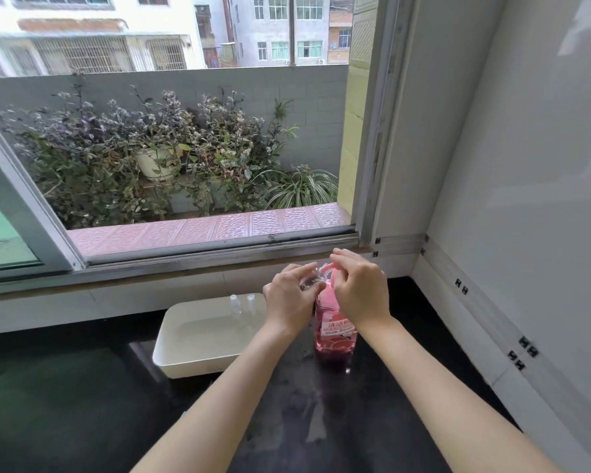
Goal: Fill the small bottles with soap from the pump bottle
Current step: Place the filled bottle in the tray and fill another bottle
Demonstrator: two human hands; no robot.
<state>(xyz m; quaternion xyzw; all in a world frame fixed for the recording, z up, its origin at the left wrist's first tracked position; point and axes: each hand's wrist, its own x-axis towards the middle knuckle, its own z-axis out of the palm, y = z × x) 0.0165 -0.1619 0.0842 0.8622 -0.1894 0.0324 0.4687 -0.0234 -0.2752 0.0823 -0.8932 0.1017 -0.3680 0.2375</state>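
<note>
I am looking down on a dark countertop [82,404] below a wide window [185,131], with potted plants [157,155] outside. To the left of centre on the counter sits a white tray [185,349], and two small bottles [243,303] stand upright at its far edge, close together, both apparently clear and unfilled.

Just right of the tray stands the pink pump bottle [335,332], upright on the counter, its soap still well up the body. My right hand [360,288] is over the pump head, fingers curled down onto the pink spout; whether it is pressing or only resting there I cannot tell. My left hand [289,295] is closed around a small clear bottle [313,279], held up at the spout's tip on the left of the pump.

The step in hand looks like filling this first bottle. To do it well I would keep the bottle's mouth right under the nozzle, hold it upright, and press slowly in short strokes, since thick soap can overshoot a narrow neck and run down the outside.
</note>
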